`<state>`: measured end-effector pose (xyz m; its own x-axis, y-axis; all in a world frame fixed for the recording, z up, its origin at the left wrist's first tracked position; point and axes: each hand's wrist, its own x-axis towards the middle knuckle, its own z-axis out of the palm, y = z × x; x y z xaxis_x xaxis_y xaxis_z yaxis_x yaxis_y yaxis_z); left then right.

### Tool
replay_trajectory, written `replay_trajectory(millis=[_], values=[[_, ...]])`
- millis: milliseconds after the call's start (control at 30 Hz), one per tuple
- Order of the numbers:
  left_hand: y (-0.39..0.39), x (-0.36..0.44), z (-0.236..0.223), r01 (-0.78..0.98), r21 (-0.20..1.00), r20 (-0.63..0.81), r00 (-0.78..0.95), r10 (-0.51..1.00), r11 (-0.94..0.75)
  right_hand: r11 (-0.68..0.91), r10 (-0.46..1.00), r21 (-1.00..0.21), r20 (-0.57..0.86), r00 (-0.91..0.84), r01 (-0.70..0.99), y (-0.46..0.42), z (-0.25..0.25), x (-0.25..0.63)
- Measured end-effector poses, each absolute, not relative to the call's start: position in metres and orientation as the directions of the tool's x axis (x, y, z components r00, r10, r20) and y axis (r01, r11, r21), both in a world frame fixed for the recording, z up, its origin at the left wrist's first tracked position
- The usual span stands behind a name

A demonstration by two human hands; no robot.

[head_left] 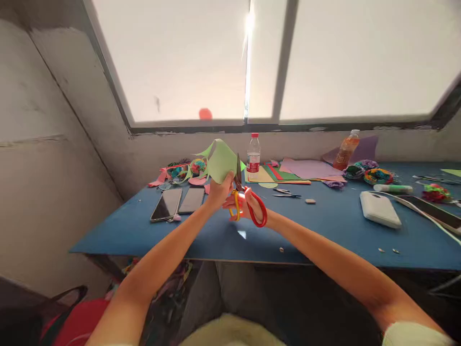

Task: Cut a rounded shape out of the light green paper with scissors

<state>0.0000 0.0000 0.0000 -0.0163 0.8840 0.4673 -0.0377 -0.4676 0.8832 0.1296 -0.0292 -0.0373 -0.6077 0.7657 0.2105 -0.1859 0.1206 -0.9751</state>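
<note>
My left hand pinches the lower edge of a light green paper sheet and holds it up above the blue table. A curled green strip hangs from the sheet toward the left. My right hand grips a pair of scissors with red and yellow handles. Their blades point upward and sit against the right edge of the green sheet.
Two phones lie left of my hands. A water bottle, coloured paper sheets and an orange drink bottle stand behind. A white power bank, a glue stick, paper flowers and another phone lie right.
</note>
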Motion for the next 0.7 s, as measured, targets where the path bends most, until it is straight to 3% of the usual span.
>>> replay_trajectory(millis=[533,700], values=[[-0.0078,0.0046,-0.0041,-0.037,0.910,0.414,0.102,0.905,-0.412,0.086,0.829,-0.963,0.211,-0.517,-0.255,-0.0241,-0.0406,0.1253],[-0.0066,0.0068,-0.0070,-0.059,0.915,0.403,0.106,0.909,-0.399,0.096,0.840,-0.974,0.191,-0.508,-0.206,-0.0243,-0.0368,0.1277]])
